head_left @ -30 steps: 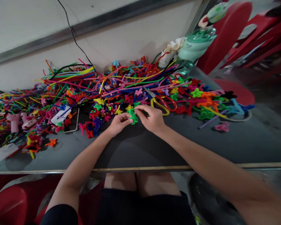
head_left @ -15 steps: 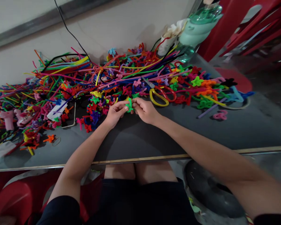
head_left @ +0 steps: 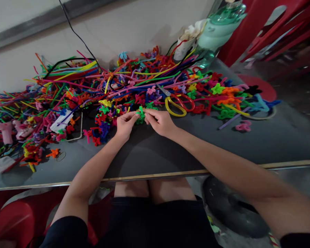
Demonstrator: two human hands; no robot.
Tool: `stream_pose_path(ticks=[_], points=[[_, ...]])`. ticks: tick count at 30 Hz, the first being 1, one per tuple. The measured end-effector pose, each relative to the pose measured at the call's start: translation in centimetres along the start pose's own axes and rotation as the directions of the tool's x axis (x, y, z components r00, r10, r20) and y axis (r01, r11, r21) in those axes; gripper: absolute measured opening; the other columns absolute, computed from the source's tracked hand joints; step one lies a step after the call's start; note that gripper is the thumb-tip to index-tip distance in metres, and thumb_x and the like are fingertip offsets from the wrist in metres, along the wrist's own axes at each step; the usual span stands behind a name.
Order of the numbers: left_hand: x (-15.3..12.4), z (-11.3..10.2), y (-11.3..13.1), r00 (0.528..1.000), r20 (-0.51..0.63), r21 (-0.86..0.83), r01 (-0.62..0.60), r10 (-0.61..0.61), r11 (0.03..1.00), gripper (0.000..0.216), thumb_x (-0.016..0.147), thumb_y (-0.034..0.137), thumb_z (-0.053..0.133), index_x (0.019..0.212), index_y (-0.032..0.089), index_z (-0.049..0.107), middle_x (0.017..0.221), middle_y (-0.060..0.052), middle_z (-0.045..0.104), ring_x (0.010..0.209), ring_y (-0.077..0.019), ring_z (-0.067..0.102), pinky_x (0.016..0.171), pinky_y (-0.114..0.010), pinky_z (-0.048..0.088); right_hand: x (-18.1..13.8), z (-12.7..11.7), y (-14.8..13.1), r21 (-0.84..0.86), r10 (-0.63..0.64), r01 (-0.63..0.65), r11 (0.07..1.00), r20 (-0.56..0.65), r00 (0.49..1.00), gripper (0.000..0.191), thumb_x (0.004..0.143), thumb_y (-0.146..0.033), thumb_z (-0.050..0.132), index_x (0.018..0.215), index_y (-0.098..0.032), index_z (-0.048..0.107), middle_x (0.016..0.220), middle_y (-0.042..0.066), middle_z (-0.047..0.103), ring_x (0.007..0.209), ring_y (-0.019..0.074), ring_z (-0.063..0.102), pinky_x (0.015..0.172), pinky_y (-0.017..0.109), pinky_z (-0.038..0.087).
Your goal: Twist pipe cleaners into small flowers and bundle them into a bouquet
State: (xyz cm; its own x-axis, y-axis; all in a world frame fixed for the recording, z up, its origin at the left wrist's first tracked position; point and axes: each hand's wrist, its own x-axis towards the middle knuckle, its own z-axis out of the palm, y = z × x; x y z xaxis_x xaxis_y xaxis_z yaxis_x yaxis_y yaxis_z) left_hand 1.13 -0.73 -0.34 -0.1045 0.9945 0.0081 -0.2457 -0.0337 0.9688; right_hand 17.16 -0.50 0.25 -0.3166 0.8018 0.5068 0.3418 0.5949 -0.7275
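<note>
A small bent green pipe cleaner (head_left: 141, 112) is pinched between both hands, just above the front of the pile. My left hand (head_left: 125, 126) grips its left side with thumb and forefinger. On its other side my right hand (head_left: 160, 121) is closed on it, fingertips close to the left ones. Part of the green shape is hidden behind the fingers. Right behind the hands lie twisted pipe-cleaner flowers, among them a yellow one (head_left: 105, 103) and a pink one (head_left: 151, 90). Scissors (head_left: 176, 106) with yellow and red handles rest to the right of my right hand.
Loose pipe cleaners (head_left: 74, 75) heap along the wall on the dark table (head_left: 155, 156). At the back right stand a paper cup (head_left: 183, 48) and a pale green bottle (head_left: 212, 34). A phone-like frame (head_left: 79, 132) and an orange flower (head_left: 53, 153) lie left. Red chairs (head_left: 244, 31) stand beyond.
The green pipe cleaner has turned in the fingers and its loop looks different. Both hands stay nearly in place, the left one shifted slightly left.
</note>
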Motion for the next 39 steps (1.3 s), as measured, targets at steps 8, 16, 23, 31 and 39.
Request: stream_pose_path(ticks=[8, 16, 23, 31, 39], points=[[0.1, 0.0, -0.3, 0.999, -0.051, -0.065, 0.016, -0.019, 0.998, 0.033, 0.055, 0.042, 0.085, 0.075, 0.018, 0.074, 0.055, 0.004, 0.059, 0.040, -0.0005, 0.031, 0.039, -0.018, 0.021, -0.5, 0.3, -0.9, -0.065, -0.001, -0.002, 0.998, -0.043, 0.999, 0.037, 0.093, -0.033, 0.045, 0.112, -0.016, 0.071, 0.103, 0.009, 0.074, 0.083, 0.0202, 0.070, 0.073, 0.032, 0.055], [-0.1, 0.1, 0.0, 0.999, -0.018, -0.036, 0.038, -0.039, 0.999, 0.034, 0.060, 0.043, 0.084, 0.075, 0.016, 0.070, 0.055, 0.005, 0.054, 0.041, -0.0010, 0.032, 0.039, -0.019, 0.022, -0.1, 0.2, -0.2, -0.084, 0.047, -0.050, 0.995, -0.037, 0.998, 0.039, 0.094, -0.034, 0.043, 0.111, -0.014, 0.071, 0.087, 0.009, 0.075, 0.075, 0.0199, 0.069, 0.073, 0.034, 0.054], [-0.1, 0.0, 0.0, 0.999, 0.025, -0.025, 0.033, -0.032, 0.999, 0.037, 0.063, 0.046, 0.081, 0.076, 0.016, 0.065, 0.054, 0.006, 0.050, 0.040, -0.0009, 0.031, 0.038, -0.018, 0.022, -0.3, 0.5, 0.0, -0.072, 0.088, -0.091, 0.993, -0.043, 0.995, 0.039, 0.086, -0.045, 0.058, 0.106, -0.016, 0.074, 0.098, 0.010, 0.075, 0.074, 0.0213, 0.068, 0.065, 0.032, 0.052], [-0.4, 0.1, -0.8, 0.987, 0.103, 0.185, -0.138, 0.120, 0.973, 0.035, 0.076, 0.049, 0.071, 0.084, 0.016, 0.061, 0.065, 0.003, 0.057, 0.045, -0.0033, 0.042, 0.041, -0.018, 0.034, 0.3, 0.8, -0.3, 0.155, 0.194, -0.175, 0.972, -0.116, 0.974, 0.033, 0.087, -0.043, 0.057, 0.075, -0.016, 0.070, 0.068, 0.004, 0.067, 0.063, 0.0153, 0.059, 0.061, 0.029, 0.044], [0.2, -2.1, 1.7, 0.693, 0.480, 0.583, -0.710, 0.538, 0.394, 0.029, 0.096, 0.037, 0.045, 0.100, 0.019, 0.068, 0.100, -0.007, 0.071, 0.096, -0.0152, 0.066, 0.086, -0.030, 0.053, 1.2, -0.7, 1.2, 0.371, 0.191, -0.308, 0.876, 0.319, 0.928, 0.034, 0.082, -0.044, 0.059, 0.064, -0.016, 0.057, 0.053, -0.004, 0.045, 0.050, 0.0071, 0.038, 0.051, 0.024, 0.030]])
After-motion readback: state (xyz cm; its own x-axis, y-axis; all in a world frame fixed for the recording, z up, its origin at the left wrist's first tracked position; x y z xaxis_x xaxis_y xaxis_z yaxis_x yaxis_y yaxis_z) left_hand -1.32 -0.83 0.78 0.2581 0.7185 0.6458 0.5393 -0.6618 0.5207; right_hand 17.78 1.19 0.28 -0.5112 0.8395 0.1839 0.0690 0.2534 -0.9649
